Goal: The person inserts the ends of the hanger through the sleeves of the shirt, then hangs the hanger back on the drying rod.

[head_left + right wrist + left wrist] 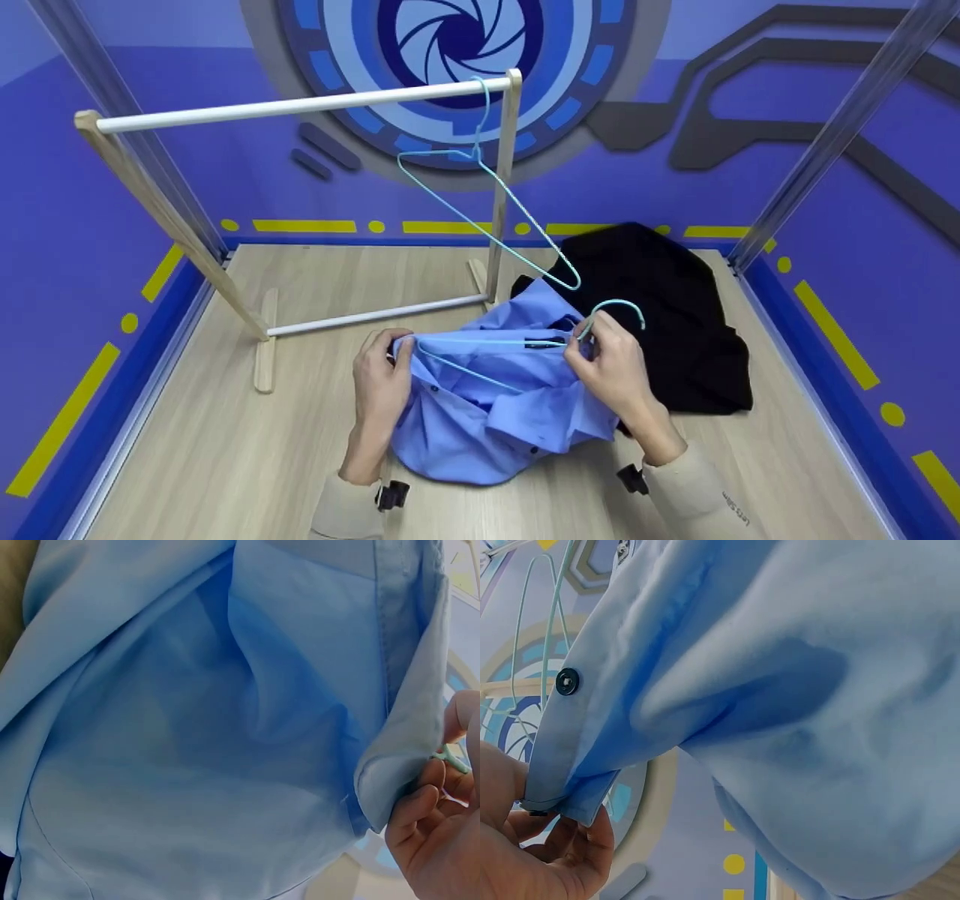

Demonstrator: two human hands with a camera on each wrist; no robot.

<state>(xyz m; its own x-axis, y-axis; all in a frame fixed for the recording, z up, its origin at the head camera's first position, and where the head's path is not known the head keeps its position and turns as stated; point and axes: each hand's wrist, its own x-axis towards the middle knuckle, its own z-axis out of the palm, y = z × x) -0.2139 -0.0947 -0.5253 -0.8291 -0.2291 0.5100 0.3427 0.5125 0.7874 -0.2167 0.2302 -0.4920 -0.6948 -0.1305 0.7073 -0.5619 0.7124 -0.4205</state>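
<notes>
A light blue buttoned shirt (465,442) hangs between the two hands above the table. My left hand (384,371) pinches the shirt's edge at its upper left; in the left wrist view, thumb and fingers of the left hand (562,847) hold a corner of the cloth below a dark button (568,681). With the right hand (615,364) I pinch a light teal wire hanger (619,302) just under its hook. The hanger's lower part runs inside the shirt's opening, partly hidden by cloth. In the right wrist view, the right hand (442,829) is beside the shirt's folded edge (405,742).
A wooden rack with a white top bar (300,109) stands at the back left. Another teal hanger (525,214) hangs from its right end, close above the shirt. A black garment (675,337) lies on the wooden table (195,457) at the right. Blue walls enclose the table.
</notes>
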